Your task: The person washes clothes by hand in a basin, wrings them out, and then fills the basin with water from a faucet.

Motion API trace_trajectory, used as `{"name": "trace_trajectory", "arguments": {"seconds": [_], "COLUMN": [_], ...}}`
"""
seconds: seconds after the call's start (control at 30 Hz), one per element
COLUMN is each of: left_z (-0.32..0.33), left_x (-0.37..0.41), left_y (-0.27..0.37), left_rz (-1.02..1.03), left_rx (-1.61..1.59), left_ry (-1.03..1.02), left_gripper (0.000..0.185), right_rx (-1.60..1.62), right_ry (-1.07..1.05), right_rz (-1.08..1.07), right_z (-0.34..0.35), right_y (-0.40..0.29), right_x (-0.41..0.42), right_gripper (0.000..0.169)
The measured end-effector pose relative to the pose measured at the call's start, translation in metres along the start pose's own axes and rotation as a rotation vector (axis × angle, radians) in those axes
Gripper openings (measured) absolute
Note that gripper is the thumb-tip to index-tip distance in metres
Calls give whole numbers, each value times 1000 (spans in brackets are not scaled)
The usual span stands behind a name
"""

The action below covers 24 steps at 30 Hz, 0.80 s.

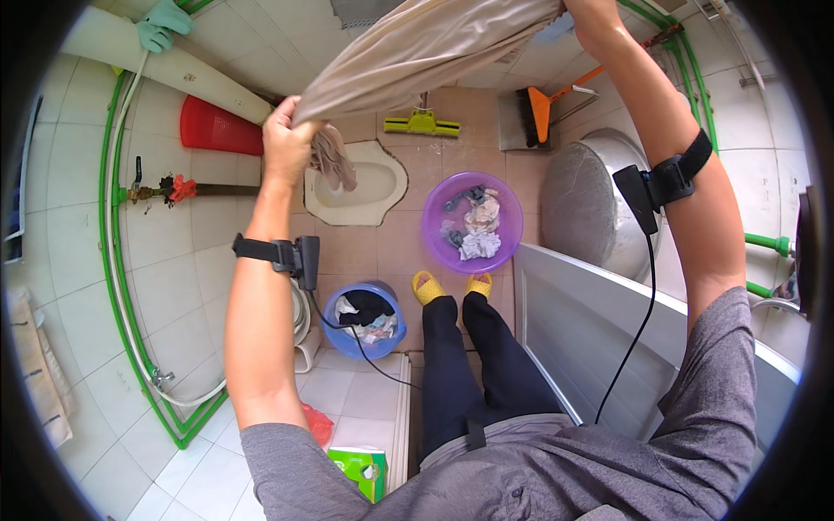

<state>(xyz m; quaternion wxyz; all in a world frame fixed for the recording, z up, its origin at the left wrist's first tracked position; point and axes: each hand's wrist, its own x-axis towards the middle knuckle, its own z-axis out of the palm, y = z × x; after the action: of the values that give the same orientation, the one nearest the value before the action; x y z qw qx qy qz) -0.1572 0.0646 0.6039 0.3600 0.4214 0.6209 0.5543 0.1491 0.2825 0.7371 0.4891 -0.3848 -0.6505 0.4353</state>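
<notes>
A beige cloth garment (pixel 417 55) is stretched between my two raised hands at the top of the view. My left hand (pixel 287 140) is closed on its lower left end, and a bunched part hangs below the fist over the squat toilet (pixel 384 174). At the upper right my right hand (pixel 589 19) grips the other end, partly cut off by the picture's edge. A purple plastic basin (pixel 430 225) with white, cream and grey clothes stands on the floor before my feet. To its lower left is a blue bucket (pixel 337 343) holding black and white clothes.
A yellow-green sponge mop (pixel 422 124) and an orange broom (pixel 538 116) with a dustpan stand beyond the basin. A large metal basin (pixel 580 202) leans at the right, behind a white door panel (pixel 599 332). At the left are a red bucket (pixel 218 127) and green pipes (pixel 111 260).
</notes>
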Motion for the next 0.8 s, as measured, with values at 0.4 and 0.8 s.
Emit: {"name": "trace_trajectory", "arguments": {"seconds": [0.4, 0.8], "left_z": [39, 47], "left_x": [10, 15], "left_y": [102, 117], "left_rz": [55, -114], "left_rx": [-446, -635], "left_ry": [-223, -291], "left_gripper": [45, 29], "right_rx": [-539, 628], "right_ry": [-526, -741], "right_rz": [517, 520], "right_z": [15, 161], "right_y": [125, 66], "right_x": [-52, -66], "right_gripper": [68, 77]}}
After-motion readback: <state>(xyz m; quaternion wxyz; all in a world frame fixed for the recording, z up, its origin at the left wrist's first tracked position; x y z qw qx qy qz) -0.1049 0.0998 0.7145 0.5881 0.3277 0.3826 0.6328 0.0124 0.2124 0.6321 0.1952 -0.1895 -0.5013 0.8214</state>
